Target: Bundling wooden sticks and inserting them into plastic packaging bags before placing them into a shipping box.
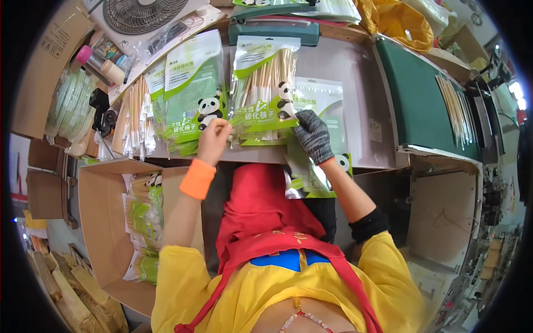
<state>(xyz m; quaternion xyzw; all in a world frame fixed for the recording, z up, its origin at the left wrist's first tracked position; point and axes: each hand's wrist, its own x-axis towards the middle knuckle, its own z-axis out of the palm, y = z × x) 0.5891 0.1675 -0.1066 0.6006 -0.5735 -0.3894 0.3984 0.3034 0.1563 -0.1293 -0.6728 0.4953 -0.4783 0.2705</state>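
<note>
Chopstick packet (264, 91) is lying on grey worktop (361, 100); worker's bare L hand (214, 140) is curling, fingertips nearly together, at its lower-left edge; gloved R hand (314, 136) is bending, part-closed, at lower-right corner. Both grips unclear.

Grey table (361, 83) under panda-printed bags (191, 89)

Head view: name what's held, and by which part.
The grey-gloved right hand appears to hold the green, clear plastic bag of chopsticks by its lower right edge; whether the bare left hand grips it cannot be told.
</note>
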